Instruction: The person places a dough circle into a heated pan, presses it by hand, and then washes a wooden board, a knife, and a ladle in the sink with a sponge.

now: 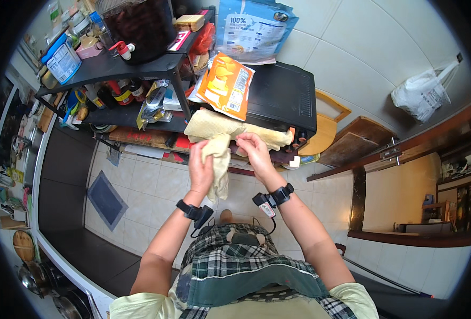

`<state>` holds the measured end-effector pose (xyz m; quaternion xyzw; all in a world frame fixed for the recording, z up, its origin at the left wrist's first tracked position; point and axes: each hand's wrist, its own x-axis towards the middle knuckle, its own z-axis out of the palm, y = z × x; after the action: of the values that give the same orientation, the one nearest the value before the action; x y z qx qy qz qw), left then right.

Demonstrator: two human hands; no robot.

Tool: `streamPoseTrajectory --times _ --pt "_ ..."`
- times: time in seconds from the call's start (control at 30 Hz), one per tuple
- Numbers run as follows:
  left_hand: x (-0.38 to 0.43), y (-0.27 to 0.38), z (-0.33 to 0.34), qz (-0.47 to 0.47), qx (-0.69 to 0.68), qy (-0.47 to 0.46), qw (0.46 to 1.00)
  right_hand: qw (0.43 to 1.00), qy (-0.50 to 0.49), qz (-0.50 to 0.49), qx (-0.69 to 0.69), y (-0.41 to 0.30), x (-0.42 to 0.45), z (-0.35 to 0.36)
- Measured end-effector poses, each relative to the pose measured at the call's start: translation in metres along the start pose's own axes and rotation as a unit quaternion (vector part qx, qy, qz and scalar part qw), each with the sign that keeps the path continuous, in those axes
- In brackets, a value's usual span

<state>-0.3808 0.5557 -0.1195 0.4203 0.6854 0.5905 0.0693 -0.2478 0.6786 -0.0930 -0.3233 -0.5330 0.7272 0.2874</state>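
Note:
My left hand (202, 166) grips a bunched pale yellow cloth (219, 159), whose lower end hangs loose. My right hand (257, 154) is just right of that cloth, its thumb and fingertips close together; whether a bit of fabric is pinched between them I cannot tell. Behind both hands, more pale yellow cloth (215, 122) is draped along the front of a black countertop oven (285, 89). It covers most of the oven's front, leaving a few knobs (295, 142) showing at the right end.
An orange packet (227, 85) and a large blue bag (255, 32) rest on the oven. Left of it, a black shelf (147, 65) carries a dark-filled dispenser with a red tap (120, 48) and several bottles. Wooden boards (355, 139) lean beside a door frame on the right.

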Motion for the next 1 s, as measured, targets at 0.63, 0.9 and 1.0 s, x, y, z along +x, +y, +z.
streamPoseTrajectory --times 0.63,0.9,1.0 --pt "0.028 -0.028 -0.031 -0.164 0.012 0.162 0.973 0.715 -0.091 -0.377 -0.582 0.02 0.114 0.031" --pt "0.051 -0.01 -0.02 -0.129 0.079 0.183 0.971 0.724 -0.082 -0.351 -0.587 0.017 0.091 -0.031" --pt "0.057 -0.01 -0.011 -0.091 0.094 0.176 0.976 0.726 -0.113 -0.383 -0.56 0.005 0.076 -0.038"
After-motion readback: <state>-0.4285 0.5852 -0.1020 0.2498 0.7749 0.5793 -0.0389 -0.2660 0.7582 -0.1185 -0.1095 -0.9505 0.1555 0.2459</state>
